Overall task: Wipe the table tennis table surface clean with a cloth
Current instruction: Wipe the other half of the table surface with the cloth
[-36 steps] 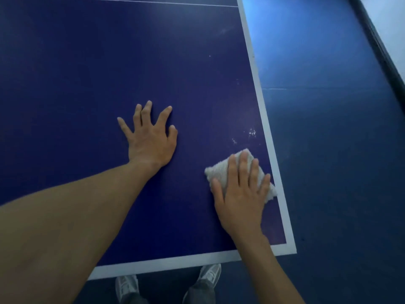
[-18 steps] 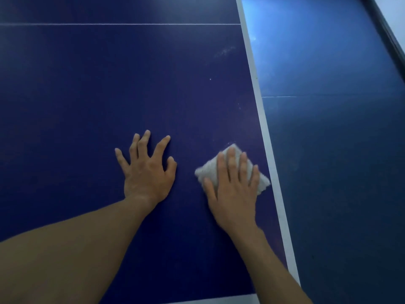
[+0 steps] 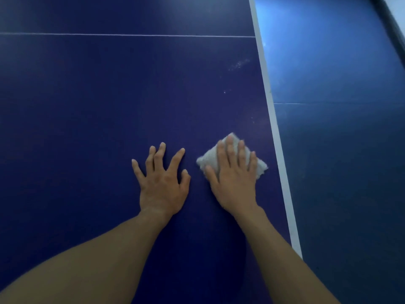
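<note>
Right hand [image 3: 235, 183] presses a seemingly folded cloth [image 3: 208, 158] on the table [image 3: 109, 95], left hand [image 3: 163, 187] flat beside.

Right hand [image 3: 235, 185] lies flat on the cloth [image 3: 261, 168], fingers straight and together — left hand [image 3: 163, 183] just left of the cloth, palm down, fingers splayed.

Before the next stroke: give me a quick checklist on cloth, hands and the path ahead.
1. Cloth lies under the flat right hand: ok.
2. Left hand rests flat on the table, apart from the cloth: ok.
3. Cloth sits inside the white edge line, with no overhang: ok.
4. Surface ahead is clean: not ok, a pale smudge and specks remain.
5. Cloth dampness: cannot tell.
</note>
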